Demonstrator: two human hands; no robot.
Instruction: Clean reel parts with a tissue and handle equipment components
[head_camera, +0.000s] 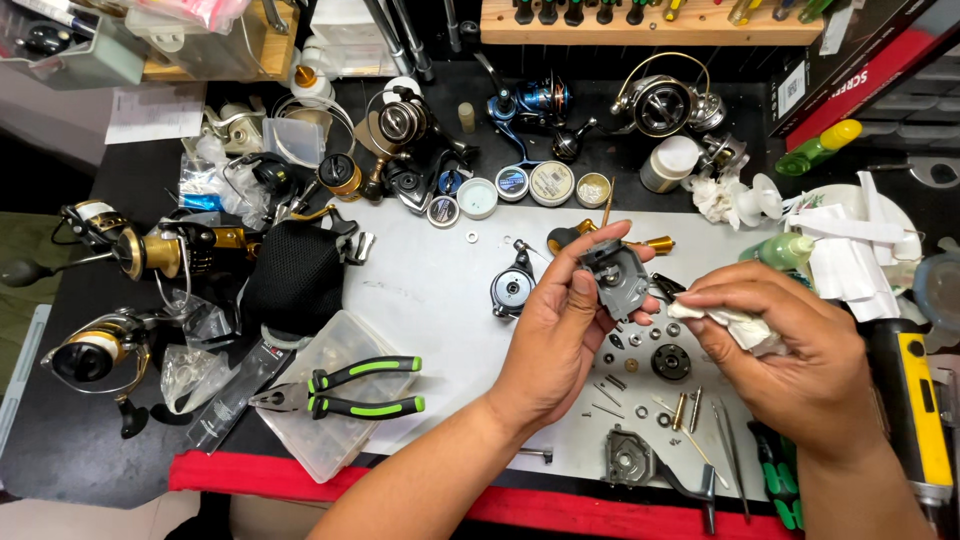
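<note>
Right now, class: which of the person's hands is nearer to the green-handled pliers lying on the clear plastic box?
Left. The left hand is just right of the green-handled pliers, holding a grey reel part. The right hand is farther right, pinching a white cloth.

At the centre of the frame the left hand (562, 330) holds a dark grey reel body (618, 278), and the right hand (790, 355) holds a white tissue (735, 325). The mat (440, 290) beneath is pale grey, on a black surface (90, 440) with a red front edge (240, 475). The pliers (350, 390) at lower left have black handles striped bright green. Left of them lie gold-and-black reels (160, 250) and a black mesh pouch (295, 275). At the top centre sits a blue reel (535, 100). At the right edge are a green bottle (820, 148) with a yellow cap and a yellow-and-black tool (920, 400).
</note>
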